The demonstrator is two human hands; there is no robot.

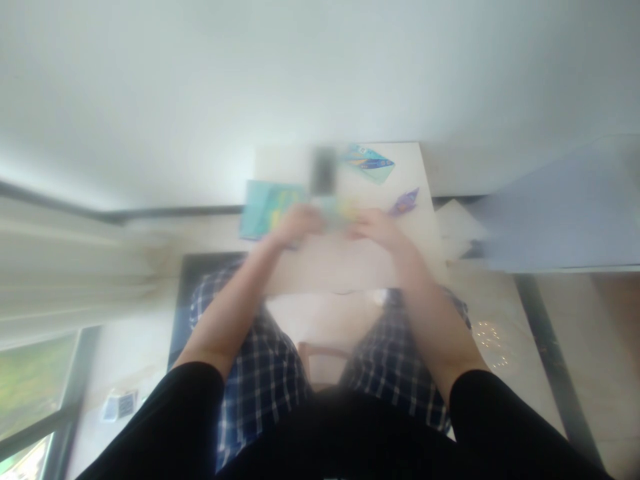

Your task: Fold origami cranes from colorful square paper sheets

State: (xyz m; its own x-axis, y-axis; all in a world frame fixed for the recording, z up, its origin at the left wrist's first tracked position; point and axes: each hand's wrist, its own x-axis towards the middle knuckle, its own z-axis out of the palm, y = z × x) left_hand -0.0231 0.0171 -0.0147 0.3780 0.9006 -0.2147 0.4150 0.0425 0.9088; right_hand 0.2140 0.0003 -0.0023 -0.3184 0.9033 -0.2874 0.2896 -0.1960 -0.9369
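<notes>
My left hand (301, 223) and right hand (375, 227) flank blurred pale-green piece (330, 212) over white table (345, 267); whether fingers pinch it, I cannot tell. Looks paper-like: likely light, soft, easily creased. Best held lightly by side edges. Teal sheet (255, 208) lies by left hand.

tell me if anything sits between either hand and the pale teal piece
Nothing visible does: the left hand and right hand flank the pale teal piece, though blur hides exact contact. The dark rectangular object appears beyond it, not between.
</notes>
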